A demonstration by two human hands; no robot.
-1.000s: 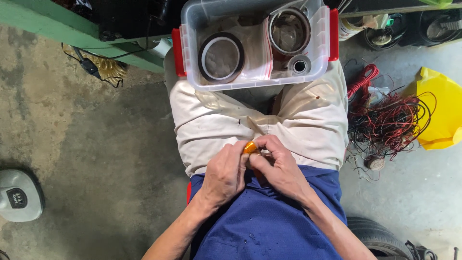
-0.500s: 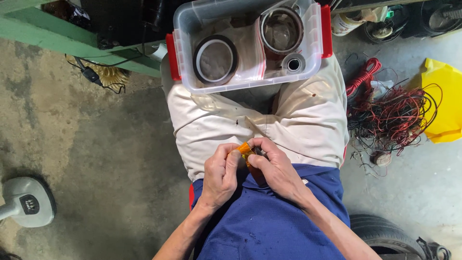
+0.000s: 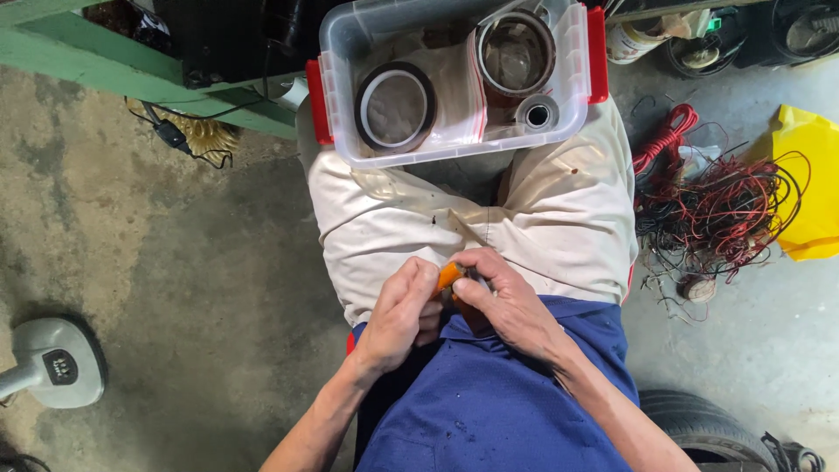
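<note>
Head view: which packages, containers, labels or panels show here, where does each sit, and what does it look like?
Clear plastic storage box: on the knees, rectangular, red clip handles both ends.
Zip bags: inside the box, clear with red seal strips.
Tape rolls: in the box, round, dark-rimmed.
Labelled can: floor beyond the box, cylindrical, pale.
Yellow bag: far right, crumpled.
Grey fan base: lower left, rounded, dark control panel.
</note>
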